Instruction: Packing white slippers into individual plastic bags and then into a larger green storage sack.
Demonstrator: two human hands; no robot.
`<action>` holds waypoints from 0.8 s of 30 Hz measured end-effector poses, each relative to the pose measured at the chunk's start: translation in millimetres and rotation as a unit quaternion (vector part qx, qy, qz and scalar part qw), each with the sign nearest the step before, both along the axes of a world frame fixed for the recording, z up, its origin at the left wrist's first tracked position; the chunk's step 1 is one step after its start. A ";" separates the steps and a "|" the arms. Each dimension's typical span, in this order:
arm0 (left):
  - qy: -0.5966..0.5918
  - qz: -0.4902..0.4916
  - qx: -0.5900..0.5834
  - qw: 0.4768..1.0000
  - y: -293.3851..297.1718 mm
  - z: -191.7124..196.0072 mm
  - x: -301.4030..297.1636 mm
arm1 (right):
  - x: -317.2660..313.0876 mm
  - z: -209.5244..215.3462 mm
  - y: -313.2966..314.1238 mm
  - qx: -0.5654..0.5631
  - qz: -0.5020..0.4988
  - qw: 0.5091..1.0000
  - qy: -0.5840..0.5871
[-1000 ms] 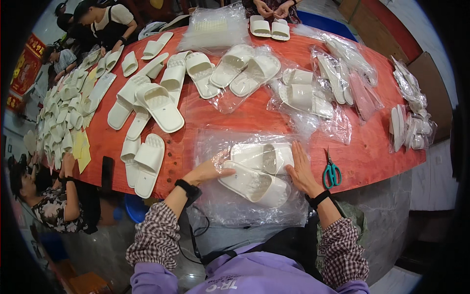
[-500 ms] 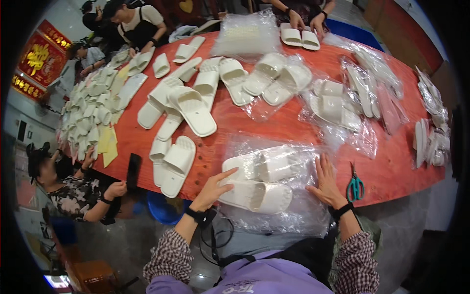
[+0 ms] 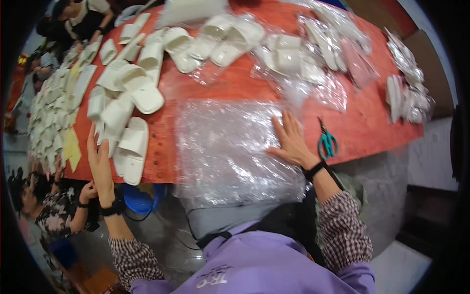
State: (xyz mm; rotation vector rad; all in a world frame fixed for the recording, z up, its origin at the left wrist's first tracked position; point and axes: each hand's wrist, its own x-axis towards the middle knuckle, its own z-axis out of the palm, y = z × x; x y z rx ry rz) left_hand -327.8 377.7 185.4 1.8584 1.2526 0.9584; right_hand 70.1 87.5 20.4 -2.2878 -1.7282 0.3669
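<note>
A pile of clear plastic bags (image 3: pixel 230 152) lies flat at the table's near edge, with no slippers on top. My right hand (image 3: pixel 291 142) rests on its right side, fingers spread and holding nothing. My left hand (image 3: pixel 101 166) is out to the left, fingers stretched, beside the near white slippers (image 3: pixel 131 149). Just beyond its fingertips, a white slipper (image 3: pixel 116 117) leans among others, next to a second one (image 3: pixel 96 104). Whether the fingers touch any slipper I cannot tell. Green-handled scissors (image 3: pixel 327 142) lie right of my right hand.
Bagged slippers (image 3: pixel 289 56) and a pink bagged pair (image 3: pixel 360 63) lie across the far right. A large heap of white slippers (image 3: pixel 51 112) covers the left end. A blue bucket (image 3: pixel 139 198) stands below the table edge. Co-workers sit at the left and far left.
The slipper pair has left the plastic bags and now lies on the left group. My left hand moved left with it; my right hand stays on the bags. The view has shifted.
</note>
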 end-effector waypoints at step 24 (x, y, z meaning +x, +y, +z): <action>0.205 -0.472 0.204 0.833 -153.9 -132.0 251.4 | 7.8 18.8 -12.3 0.122 0.010 0.990 0.069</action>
